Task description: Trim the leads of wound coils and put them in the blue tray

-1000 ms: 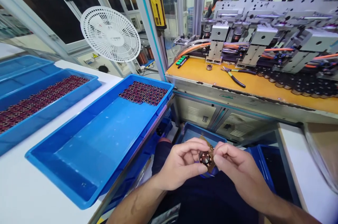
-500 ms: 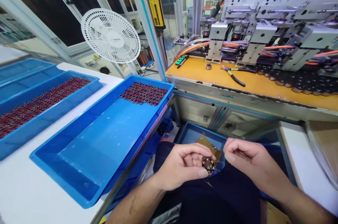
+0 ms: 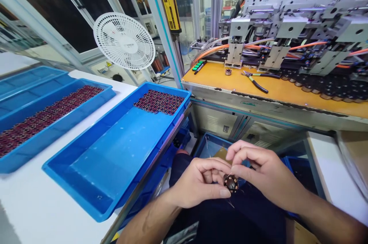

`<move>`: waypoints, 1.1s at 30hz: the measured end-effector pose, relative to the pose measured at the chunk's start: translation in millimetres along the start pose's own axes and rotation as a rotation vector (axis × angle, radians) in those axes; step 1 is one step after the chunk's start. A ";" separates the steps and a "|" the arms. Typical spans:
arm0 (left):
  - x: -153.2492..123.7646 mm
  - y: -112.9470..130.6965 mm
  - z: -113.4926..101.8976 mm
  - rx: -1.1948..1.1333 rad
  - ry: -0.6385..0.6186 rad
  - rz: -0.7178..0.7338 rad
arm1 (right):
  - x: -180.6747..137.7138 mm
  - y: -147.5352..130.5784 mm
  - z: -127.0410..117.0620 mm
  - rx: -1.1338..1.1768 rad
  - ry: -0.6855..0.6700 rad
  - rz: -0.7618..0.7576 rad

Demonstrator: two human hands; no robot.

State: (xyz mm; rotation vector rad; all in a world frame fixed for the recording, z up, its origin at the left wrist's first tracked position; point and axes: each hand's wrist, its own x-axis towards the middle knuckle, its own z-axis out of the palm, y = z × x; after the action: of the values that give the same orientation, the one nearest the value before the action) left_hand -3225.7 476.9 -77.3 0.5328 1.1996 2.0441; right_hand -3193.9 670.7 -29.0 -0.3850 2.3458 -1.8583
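Note:
My left hand [image 3: 201, 184] pinches a small round wound coil part [image 3: 231, 183] between thumb and fingers, over my lap. Just to its right, my right hand [image 3: 255, 173] has its fingertips closed at the part's upper edge, touching it; thin wire ends hang below the part. A blue tray [image 3: 94, 182] on the white table at my left holds a cluster of similar dark red coil parts [image 3: 159, 101] at its far end.
A second blue tray [image 3: 57, 121] full of coil parts lies further left. A white fan [image 3: 124, 41] stands behind. The orange machine bench [image 3: 276, 92] carries pliers [image 3: 255, 81] and a row of fixtures. A blue bin [image 3: 208, 146] sits below, beyond my hands.
My right hand pulled away to the right from the part, then came back onto its upper edge. My left hand kept hold of the part and shifted slightly lower and right.

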 end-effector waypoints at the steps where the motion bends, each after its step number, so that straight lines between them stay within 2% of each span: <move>1: 0.5 -0.5 -0.5 0.005 0.008 0.034 | -3.0 0.4 -0.1 -0.005 0.021 0.013; 6: 4.2 -2.6 -0.3 0.012 -0.008 0.174 | -16.2 -3.1 -1.4 -0.014 0.035 0.108; 11: 4.0 -2.2 0.6 0.067 -0.015 0.188 | -19.0 -8.5 -4.0 -0.106 -0.046 0.218; 14: 3.9 -2.9 1.2 0.033 -0.028 0.168 | -19.3 -9.3 -3.8 -0.166 -0.073 0.180; 21: 8.3 -7.0 0.6 -0.131 -0.070 0.163 | -24.4 -3.6 3.5 -0.173 -0.005 0.069; 30: 9.2 -8.9 -1.5 -0.056 -0.042 0.208 | -31.7 0.5 8.2 -0.200 0.033 -0.010; 33: 7.8 -8.2 -1.6 -0.044 -0.047 0.199 | -34.9 0.5 4.8 -0.246 0.003 -0.056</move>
State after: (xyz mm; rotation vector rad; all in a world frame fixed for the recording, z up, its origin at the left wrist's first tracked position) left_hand -3229.0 484.4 -85.3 0.6994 1.1091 2.2061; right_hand -3159.2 675.8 -32.7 -0.4775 2.5990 -1.5953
